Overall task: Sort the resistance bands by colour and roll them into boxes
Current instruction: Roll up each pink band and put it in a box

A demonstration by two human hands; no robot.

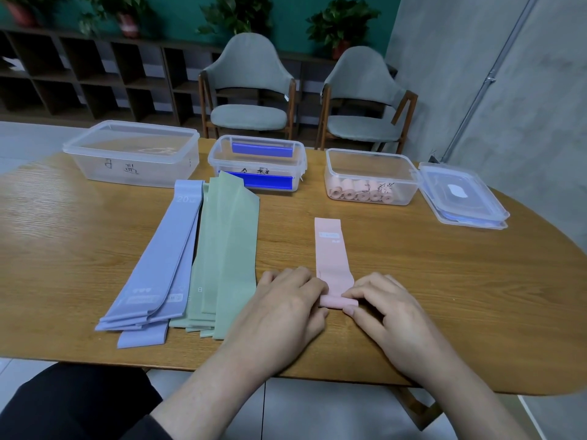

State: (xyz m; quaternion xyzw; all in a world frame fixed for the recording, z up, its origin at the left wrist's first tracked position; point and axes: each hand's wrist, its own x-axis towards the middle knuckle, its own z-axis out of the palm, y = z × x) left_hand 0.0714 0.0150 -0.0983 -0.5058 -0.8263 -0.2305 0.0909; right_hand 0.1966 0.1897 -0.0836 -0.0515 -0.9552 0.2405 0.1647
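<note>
A pink band (332, 249) lies flat on the wooden table (444, 281), its near end curled into a small roll. My left hand (286, 309) pinches the roll's left end and my right hand (387, 308) pinches its right end. To the left lie a pile of lilac-blue bands (162, 265) and a pile of green bands (227, 249), laid out lengthwise. At the back stand three clear boxes: an empty left box (133, 154), a middle box with blue clips (257, 163), and a right box (371, 176) holding several rolled pink bands.
Two stacked clear lids (460, 195) lie at the far right of the table. Beyond the table stand two grey chairs (251, 87), a dark shelf unit and potted plants. My dark-clothed lap shows below the table's near edge.
</note>
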